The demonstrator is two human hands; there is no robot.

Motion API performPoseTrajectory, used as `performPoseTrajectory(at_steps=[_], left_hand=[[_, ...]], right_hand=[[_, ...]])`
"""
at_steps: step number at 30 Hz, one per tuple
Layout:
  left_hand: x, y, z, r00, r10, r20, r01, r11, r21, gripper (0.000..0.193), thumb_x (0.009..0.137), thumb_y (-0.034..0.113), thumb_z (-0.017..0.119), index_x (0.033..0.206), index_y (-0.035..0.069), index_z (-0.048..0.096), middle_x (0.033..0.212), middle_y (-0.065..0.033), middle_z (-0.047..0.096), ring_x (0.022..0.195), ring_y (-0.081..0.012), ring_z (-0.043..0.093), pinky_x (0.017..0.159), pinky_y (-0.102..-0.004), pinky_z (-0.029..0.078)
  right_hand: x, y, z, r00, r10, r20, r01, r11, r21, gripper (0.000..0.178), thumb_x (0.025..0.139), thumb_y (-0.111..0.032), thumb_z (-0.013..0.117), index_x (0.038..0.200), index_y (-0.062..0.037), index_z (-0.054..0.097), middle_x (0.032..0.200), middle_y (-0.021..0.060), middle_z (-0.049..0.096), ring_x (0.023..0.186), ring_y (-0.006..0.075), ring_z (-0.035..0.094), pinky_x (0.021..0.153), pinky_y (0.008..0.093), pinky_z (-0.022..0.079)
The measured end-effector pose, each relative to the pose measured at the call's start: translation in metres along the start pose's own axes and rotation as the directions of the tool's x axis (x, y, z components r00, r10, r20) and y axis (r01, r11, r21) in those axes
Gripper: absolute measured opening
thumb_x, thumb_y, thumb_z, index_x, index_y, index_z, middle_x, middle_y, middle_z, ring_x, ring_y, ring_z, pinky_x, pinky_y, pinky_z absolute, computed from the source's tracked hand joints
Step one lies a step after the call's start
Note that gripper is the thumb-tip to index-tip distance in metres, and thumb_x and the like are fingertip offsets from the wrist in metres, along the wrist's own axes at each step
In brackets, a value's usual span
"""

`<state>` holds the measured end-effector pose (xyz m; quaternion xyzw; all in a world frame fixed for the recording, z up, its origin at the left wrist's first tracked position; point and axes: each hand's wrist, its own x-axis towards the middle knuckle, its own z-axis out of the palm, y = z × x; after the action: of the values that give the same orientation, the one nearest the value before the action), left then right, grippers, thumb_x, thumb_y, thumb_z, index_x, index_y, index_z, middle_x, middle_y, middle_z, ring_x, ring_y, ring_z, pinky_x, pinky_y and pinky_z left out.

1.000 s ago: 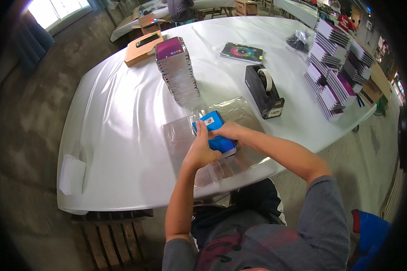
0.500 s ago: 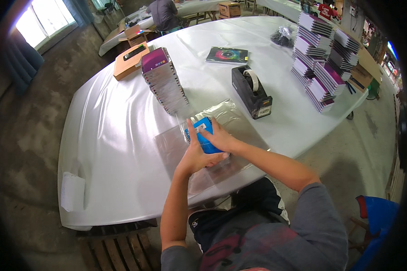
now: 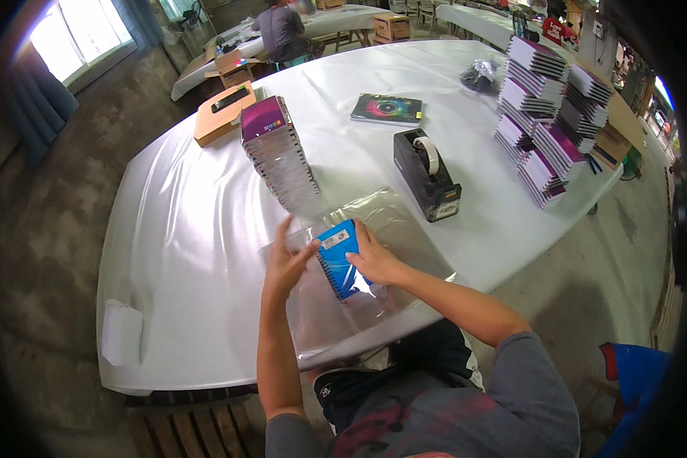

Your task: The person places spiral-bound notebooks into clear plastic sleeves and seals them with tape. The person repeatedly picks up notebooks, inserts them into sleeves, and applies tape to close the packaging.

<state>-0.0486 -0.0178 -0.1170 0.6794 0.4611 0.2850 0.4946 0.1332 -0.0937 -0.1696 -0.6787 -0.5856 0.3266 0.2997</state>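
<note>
A blue spiral-bound notebook (image 3: 339,265) with a white label lies tilted over clear plastic sheets (image 3: 393,210) at the table's near edge. My right hand (image 3: 375,258) holds its right side, thumb on the cover and fingers along the edge. To its left, my left hand (image 3: 284,265) is open with fingers spread; the thumb tip comes close to the notebook's upper left corner, and whether it touches cannot be told. Beyond the plastic stands a tall stack of wrapped notebooks (image 3: 278,153) with a purple cover on top.
A black tape dispenser (image 3: 427,175) stands right of the stack, and a dark-covered notebook (image 3: 387,109) lies behind it. Piles of spiral notebooks (image 3: 538,114) rise at the right. A phone (image 3: 230,100) rests on a cardboard box (image 3: 210,122). A white block (image 3: 122,333) sits at the left edge.
My left hand has let go of the notebook and moved left, its fingers opening. My right hand keeps hold, and more of the blue cover shows.
</note>
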Motion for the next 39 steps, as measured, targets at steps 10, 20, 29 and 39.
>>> performPoseTrajectory(at_steps=[10, 20, 29, 39], left_hand=[[0.092, -0.045, 0.013, 0.998, -0.058, 0.037, 0.065, 0.972, -0.224, 0.066, 0.069, 0.01, 0.078, 0.127, 0.002, 0.047, 0.086, -0.0111, 0.065, 0.087, -0.0201, 0.061, 0.079, -0.0328, 0.046], [-0.008, -0.004, 0.011, 0.908, 0.351, 0.227, -0.413, 0.841, 0.35, 0.039, 0.07, 0.014, 0.076, 0.106, 0.002, 0.065, 0.115, -0.0122, 0.061, 0.103, -0.0259, 0.06, 0.089, -0.0349, 0.046], [-0.032, -0.026, 0.024, 0.856, 0.261, 0.446, -0.456, 0.788, 0.415, 0.077, 0.082, 0.037, 0.065, 0.142, 0.002, 0.029, 0.151, -0.0148, 0.017, 0.141, -0.0304, 0.012, 0.113, -0.0394, 0.016], [-0.03, -0.028, 0.022, 0.865, 0.23, 0.446, -0.444, 0.766, 0.465, 0.082, 0.082, 0.049, 0.061, 0.143, 0.006, 0.026, 0.152, -0.0124, 0.018, 0.141, -0.0287, 0.013, 0.112, -0.0399, 0.018]], right_hand=[[0.002, 0.005, 0.001, 0.997, -0.076, 0.022, 0.076, 0.997, -0.002, 0.076, 0.089, -0.024, 0.048, 0.144, 0.0021, 0.002, 0.146, 0.0289, 0.013, 0.134, 0.0434, 0.021, 0.109, 0.0418, 0.023], [0.002, 0.02, 0.01, 0.996, -0.078, -0.047, 0.079, 0.997, 0.017, 0.074, 0.089, -0.032, 0.047, 0.146, -0.0082, 0.006, 0.151, 0.0185, 0.01, 0.133, 0.0424, 0.025, 0.102, 0.0641, 0.022], [-0.011, -0.015, -0.003, 1.0, 0.026, -0.014, -0.027, 0.995, -0.096, 0.077, 0.089, -0.047, 0.047, 0.146, -0.0079, 0.013, 0.152, 0.0166, 0.009, 0.138, 0.0364, 0.018, 0.106, 0.0553, 0.022], [-0.099, 0.021, -0.037, 0.913, 0.117, -0.391, -0.342, 0.742, -0.577, 0.073, 0.09, -0.049, 0.044, 0.136, 0.0068, 0.031, 0.149, 0.0214, 0.016, 0.139, 0.0326, 0.017, 0.108, 0.0566, 0.017]])
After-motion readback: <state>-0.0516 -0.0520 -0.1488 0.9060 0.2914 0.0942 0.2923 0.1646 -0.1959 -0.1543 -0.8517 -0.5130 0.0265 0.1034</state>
